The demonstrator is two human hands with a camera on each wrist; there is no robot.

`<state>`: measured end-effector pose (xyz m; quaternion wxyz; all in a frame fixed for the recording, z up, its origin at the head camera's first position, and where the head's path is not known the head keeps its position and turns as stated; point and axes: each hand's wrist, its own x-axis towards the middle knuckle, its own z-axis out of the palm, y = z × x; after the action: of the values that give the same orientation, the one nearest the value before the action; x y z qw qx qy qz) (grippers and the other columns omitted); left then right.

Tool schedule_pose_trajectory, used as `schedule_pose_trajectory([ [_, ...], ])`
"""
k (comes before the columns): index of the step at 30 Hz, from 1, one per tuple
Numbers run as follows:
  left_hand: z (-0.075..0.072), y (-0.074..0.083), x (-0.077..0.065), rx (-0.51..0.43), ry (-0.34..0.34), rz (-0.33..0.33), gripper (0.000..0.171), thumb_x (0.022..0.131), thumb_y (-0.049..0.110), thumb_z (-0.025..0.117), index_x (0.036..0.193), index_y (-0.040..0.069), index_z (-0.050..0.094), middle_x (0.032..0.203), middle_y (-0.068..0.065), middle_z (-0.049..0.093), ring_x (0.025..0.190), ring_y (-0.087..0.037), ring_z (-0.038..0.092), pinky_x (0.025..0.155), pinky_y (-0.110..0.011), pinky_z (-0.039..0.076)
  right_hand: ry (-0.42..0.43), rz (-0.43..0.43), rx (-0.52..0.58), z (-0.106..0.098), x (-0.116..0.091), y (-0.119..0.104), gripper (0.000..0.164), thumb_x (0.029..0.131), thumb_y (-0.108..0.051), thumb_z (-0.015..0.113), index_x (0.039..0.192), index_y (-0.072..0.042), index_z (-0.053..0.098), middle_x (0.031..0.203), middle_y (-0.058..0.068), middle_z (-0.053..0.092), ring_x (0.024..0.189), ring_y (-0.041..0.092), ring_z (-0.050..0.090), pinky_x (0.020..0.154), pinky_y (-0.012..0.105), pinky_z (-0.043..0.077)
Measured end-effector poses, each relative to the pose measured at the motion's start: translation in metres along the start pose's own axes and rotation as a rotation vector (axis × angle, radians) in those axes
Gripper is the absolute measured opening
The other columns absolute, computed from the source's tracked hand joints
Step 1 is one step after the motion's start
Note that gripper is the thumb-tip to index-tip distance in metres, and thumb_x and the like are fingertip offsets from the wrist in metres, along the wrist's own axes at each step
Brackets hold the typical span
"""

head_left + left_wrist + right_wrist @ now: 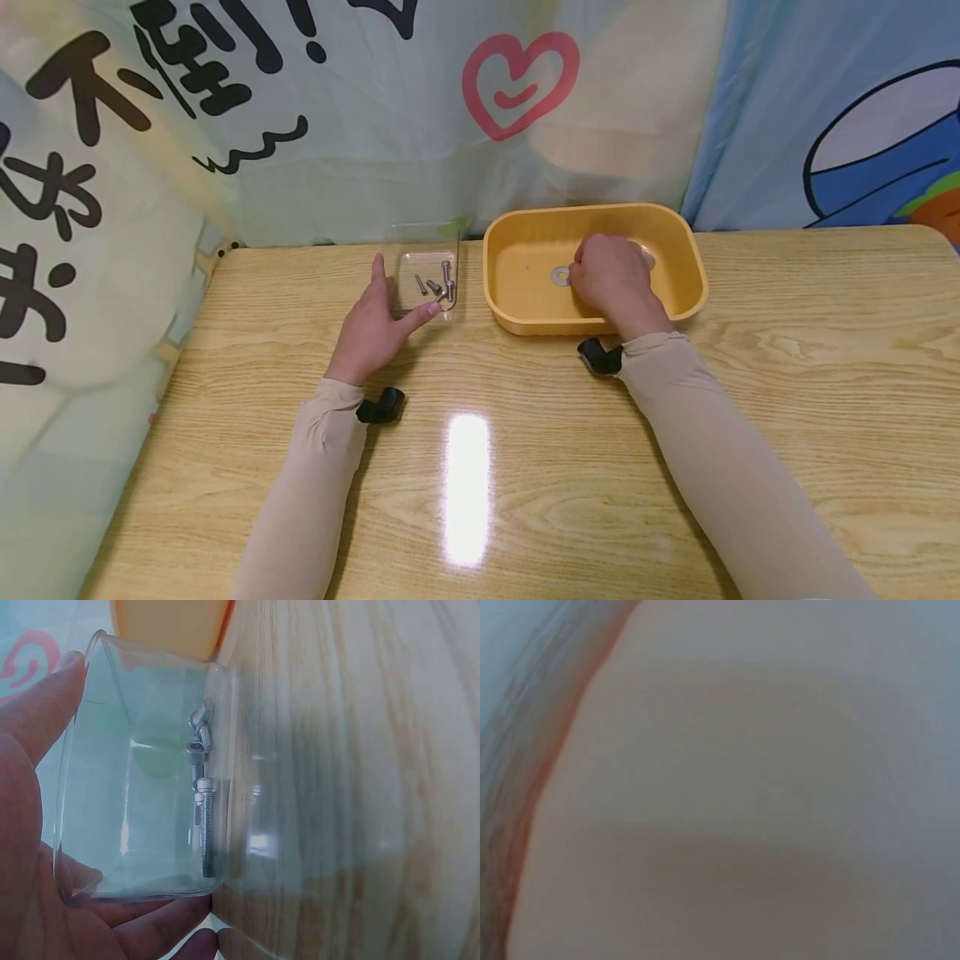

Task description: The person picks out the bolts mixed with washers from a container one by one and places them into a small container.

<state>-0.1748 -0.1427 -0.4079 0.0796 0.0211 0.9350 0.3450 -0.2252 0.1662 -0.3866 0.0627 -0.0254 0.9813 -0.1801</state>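
Observation:
My left hand [369, 332] holds a clear plastic box [405, 310], its thumb at the near rim and its fingers along the left side. Several silver screws [448, 279] lie on the box's floor; in the left wrist view they are socket-head screws [207, 825], bunched along the bottom. My right hand [611, 279] reaches down into a yellow bin [525, 325], knuckles up and fingers bent. Its fingertips are hidden, so I cannot tell whether they hold anything. A flat silver washer [560, 276] lies in the bin just left of that hand.
Both containers stand side by side at the back edge of the wooden table [540, 467], box left, bin right. A printed curtain [360, 150] hangs right behind them. Blurred, close bin wall [727, 750] fills most of the right wrist view.

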Motion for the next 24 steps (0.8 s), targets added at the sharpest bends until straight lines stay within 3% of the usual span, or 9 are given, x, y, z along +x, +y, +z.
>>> schedule_pose_trajectory([
  [17, -0.0007, 0.0002, -0.0012, -0.007, -0.007, -0.011, 0.114, 0.091, 0.063, 0.063, 0.161, 0.005, -0.006, 0.161, -0.022, 0.027, 0.148, -0.035, 0.029, 0.117, -0.049, 0.029, 0.063, -0.088, 0.092, -0.0019, -0.0039, -0.0038, 0.024, 0.094, -0.012, 0.058, 0.098, 0.006, 0.073, 0.099, 0.023, 0.071, 0.091, 0.038, 0.064, 0.081, 0.051, 0.050],
  [24, -0.0006, 0.0003, -0.0013, -0.018, -0.005, -0.011, 0.114, 0.091, 0.064, 0.063, 0.161, 0.004, -0.005, 0.160, -0.023, 0.029, 0.148, -0.034, 0.029, 0.117, -0.048, 0.028, 0.084, -0.100, 0.121, -0.0057, -0.0081, -0.0079, 0.027, 0.096, -0.013, 0.057, 0.106, 0.008, 0.072, 0.106, 0.025, 0.070, 0.098, 0.041, 0.062, 0.088, 0.053, 0.048],
])
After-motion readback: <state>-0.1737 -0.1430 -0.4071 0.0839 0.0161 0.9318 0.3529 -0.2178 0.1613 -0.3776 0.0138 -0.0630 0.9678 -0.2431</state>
